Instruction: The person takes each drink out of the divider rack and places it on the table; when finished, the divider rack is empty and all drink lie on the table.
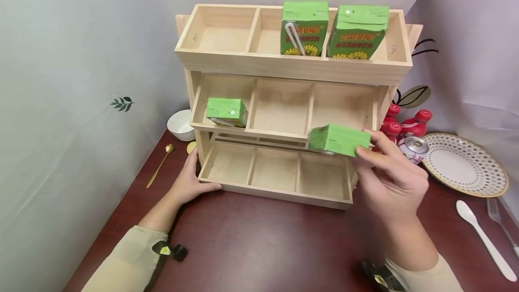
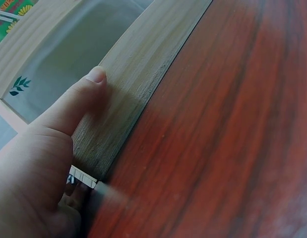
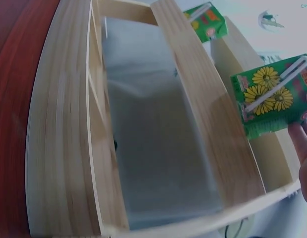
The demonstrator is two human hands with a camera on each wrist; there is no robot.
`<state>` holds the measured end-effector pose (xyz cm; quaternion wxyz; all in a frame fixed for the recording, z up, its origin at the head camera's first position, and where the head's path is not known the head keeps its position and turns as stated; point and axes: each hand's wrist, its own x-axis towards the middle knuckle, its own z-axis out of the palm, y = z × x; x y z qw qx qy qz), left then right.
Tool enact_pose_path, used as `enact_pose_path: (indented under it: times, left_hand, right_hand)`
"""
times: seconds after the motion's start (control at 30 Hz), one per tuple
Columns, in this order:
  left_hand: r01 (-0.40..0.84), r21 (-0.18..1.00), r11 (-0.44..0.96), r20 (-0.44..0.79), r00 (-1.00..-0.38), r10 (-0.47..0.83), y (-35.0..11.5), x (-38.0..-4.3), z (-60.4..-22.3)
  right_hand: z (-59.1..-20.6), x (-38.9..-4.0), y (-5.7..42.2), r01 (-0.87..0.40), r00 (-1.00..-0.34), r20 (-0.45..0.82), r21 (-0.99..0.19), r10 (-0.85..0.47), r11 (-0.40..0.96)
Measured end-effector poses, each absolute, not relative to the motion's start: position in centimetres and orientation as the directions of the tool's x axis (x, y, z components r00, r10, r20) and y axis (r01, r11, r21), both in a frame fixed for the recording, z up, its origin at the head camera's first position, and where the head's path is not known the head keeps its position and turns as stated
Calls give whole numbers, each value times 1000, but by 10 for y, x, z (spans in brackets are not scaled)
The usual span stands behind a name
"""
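Note:
A three-tier wooden rack (image 1: pixel 292 67) with divided compartments stands on the table. My left hand (image 1: pixel 188 184) holds its lower left corner; in the left wrist view the thumb lies along the front board (image 2: pixel 128 84). My right hand (image 1: pixel 394 179) pinches a green drink carton (image 1: pixel 344 140) by its right end, thumb and fingers on opposite sides. This carton is tilted in front of the middle tier's right compartment; the right wrist view shows its straw and yellow flowers. Another carton (image 1: pixel 224 108) sits in the middle tier's left compartment. Two more cartons, one on the left (image 1: pixel 304 30), stand in the top tier.
Left of the rack are a white bowl (image 1: pixel 181 125) and a gold spoon (image 1: pixel 161 166). To the right are red-capped bottles (image 1: pixel 417 123), a can (image 1: pixel 413 148), a dotted plate (image 1: pixel 462 166), a white spoon (image 1: pixel 484 238) and a fork (image 1: pixel 500 220).

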<state>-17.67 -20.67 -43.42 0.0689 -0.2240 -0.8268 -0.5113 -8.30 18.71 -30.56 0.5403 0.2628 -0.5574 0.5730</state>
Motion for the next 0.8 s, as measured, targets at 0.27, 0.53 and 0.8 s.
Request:
enact_pose_path:
  times: [0.27, 0.53, 0.8]
  left_hand:
    - [434, 817, 379, 334, -893, 300, -209, -177, -435]
    - [442, 821, 362, 342, -888, 308, -209, -177, -435]
    - [442, 819, 364, 342, -888, 309, -207, -176, -433]
  right_hand:
    - [-307, -73, 215, -933, -272, 885, -338, 377, 121]
    - [-304, -65, 234, -944, -274, 870, -324, 409, 58]
    - [-310, -61, 258, -948, -305, 843, -312, 443, -60]
